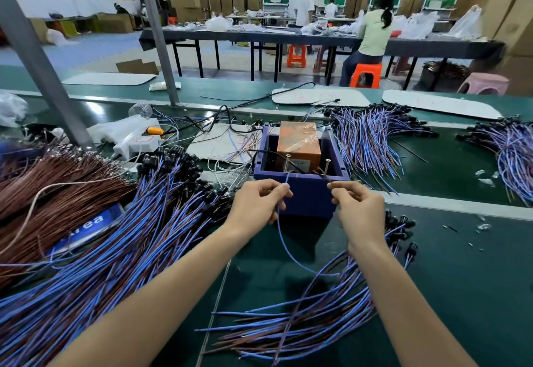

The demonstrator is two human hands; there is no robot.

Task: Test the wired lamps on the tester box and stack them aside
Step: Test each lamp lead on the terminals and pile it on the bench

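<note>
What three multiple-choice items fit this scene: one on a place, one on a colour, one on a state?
1. Where does the orange block sit?
A. inside the blue tester box
B. on a stool
C. on the floor

2. What colour is the wire that the left hand pinches?
A. green
B. yellow
C. blue

3. What do the left hand and the right hand do?
A. both lie flat on the table
B. each pinches a wire end near the box
C. one grips a tool

Key: 1 A, the box walls surround the block; 2 C, blue wire hangs below its fingers; 3 B, fingertips close on wire ends.
</note>
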